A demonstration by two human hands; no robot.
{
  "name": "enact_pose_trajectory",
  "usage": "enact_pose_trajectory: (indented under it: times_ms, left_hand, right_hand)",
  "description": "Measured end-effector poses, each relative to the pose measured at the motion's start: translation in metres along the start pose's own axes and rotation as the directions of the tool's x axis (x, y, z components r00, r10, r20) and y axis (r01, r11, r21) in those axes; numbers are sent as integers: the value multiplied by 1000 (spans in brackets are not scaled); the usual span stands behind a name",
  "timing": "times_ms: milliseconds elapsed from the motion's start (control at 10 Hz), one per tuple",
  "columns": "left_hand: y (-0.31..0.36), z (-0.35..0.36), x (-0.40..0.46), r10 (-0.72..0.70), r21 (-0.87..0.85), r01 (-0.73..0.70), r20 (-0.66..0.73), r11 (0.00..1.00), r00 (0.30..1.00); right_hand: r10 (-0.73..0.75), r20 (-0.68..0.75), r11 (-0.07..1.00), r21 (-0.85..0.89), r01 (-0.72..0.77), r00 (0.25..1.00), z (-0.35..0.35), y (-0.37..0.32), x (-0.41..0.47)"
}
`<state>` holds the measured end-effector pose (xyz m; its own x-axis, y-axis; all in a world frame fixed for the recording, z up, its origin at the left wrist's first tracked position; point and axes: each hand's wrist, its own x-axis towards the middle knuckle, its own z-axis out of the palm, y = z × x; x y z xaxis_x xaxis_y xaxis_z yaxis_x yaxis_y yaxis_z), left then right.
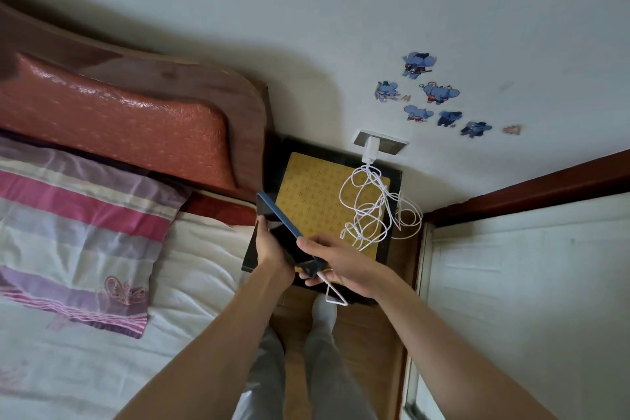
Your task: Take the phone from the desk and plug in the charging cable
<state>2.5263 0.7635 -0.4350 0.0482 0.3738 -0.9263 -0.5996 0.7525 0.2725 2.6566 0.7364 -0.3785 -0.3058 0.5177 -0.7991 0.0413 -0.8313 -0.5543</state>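
A dark phone (pixel 272 216) in a blue case is lifted above the left edge of the small black desk (pixel 395 177). My left hand (pixel 271 249) grips it from below and the side. My right hand (pixel 335 264) pinches the white cable's end (pixel 329 286) right at the phone's near bottom edge; whether the plug is seated is hidden by my fingers. The rest of the white charging cable (pixel 370 211) lies tangled on the yellow patterned mat (pixel 306 194) and runs up to a white charger (pixel 370 148) in the wall socket.
A bed with white sheet (pixel 191 283), striped pillow (pixel 78 232) and red headboard cushion (pixel 112 123) lies at the left, close to the desk. A white door (pixel 525 283) with dark frame stands at the right. My legs and socked foot (pixel 324 312) are below on the wooden floor.
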Motion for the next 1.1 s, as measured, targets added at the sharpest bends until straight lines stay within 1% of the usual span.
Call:
enact_pose_trajectory:
  times_ms: [100,200,300,400,500,600,700,800,900,1000,1100]
  left_hand:
    - [-1,-6,24,19,116,-11,-70,993,997]
    - [-2,-15,46,42,232,-23,-77,972,996]
    - [1,-25,62,59,298,-34,-77,954,995]
    - [7,-30,72,85,393,-47,-82,918,993]
    - [11,-33,79,80,464,-25,-100,886,992]
    - [11,-37,84,92,558,-20,-101,830,991]
    - [13,-38,88,107,688,-9,-100,726,989]
    - [19,-39,88,156,809,-33,-73,587,985]
    - [29,-37,78,257,935,-146,62,323,964]
    - [44,-31,62,326,960,-256,207,115,922]
    - [61,-21,42,390,957,-288,273,-21,879]
  right_hand:
    - [-6,-101,998,-64,0,995,-6,14,31]
    - [-66,-265,973,-230,3,962,-9,28,67]
    - [-166,-396,879,-474,-47,903,-12,41,98]
    - [-234,-449,793,-602,-98,862,-17,53,122]
    - [-283,-496,731,-666,-150,821,-18,65,137]
    - [-407,-476,600,-783,-165,780,-17,79,149]
    - [-462,-472,464,-850,-250,750,-14,89,161]
    - [-472,-474,341,-876,-342,743,-9,95,175]
    - [-423,-472,251,-881,-401,773,-4,92,174]
    - [-407,-473,256,-880,-399,782,-3,76,169]
    - [-356,-476,369,-862,-347,804,-6,41,154]
